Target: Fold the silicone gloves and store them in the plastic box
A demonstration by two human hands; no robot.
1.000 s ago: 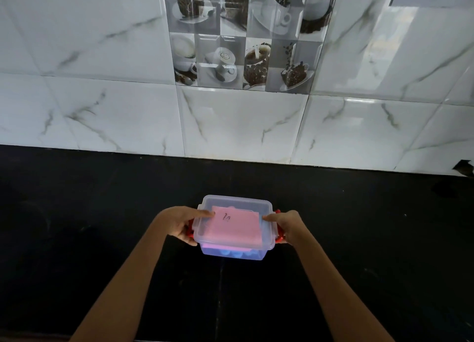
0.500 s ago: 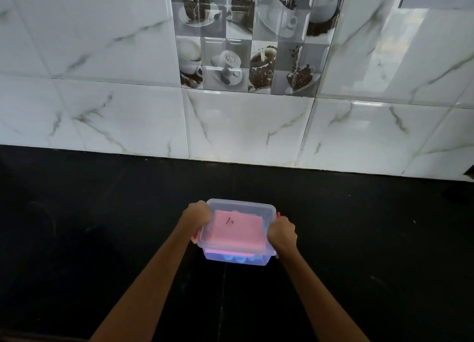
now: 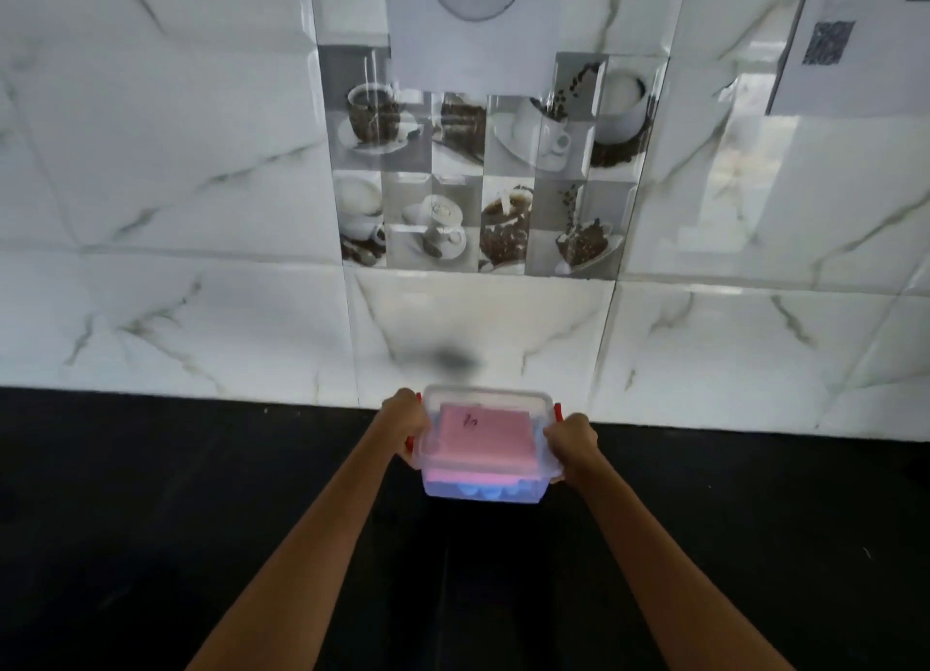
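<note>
A clear plastic box [image 3: 528, 489] with its lid on and red side latches sits between my hands, over the black counter. A pink label [image 3: 485, 436] with a handwritten mark lies under the lid. Blue silicone gloves [image 3: 483, 491] show through the front wall at the bottom. My left hand [image 3: 405, 419] grips the left side of the box at the latch. My right hand [image 3: 568, 441] grips the right side the same way. I cannot tell whether the box rests on the counter or is lifted.
The black counter [image 3: 201, 519] runs across the lower half of the view. Behind it stands a white marble-tile wall [image 3: 201, 318] with a coffee-picture tile [image 3: 483, 182] and white paper sheets [image 3: 463, 31] stuck higher up.
Both hands closed from fingertips on the lid edges to full grips on the sides. The box moved away from me toward the wall, and my view tilted upward.
</note>
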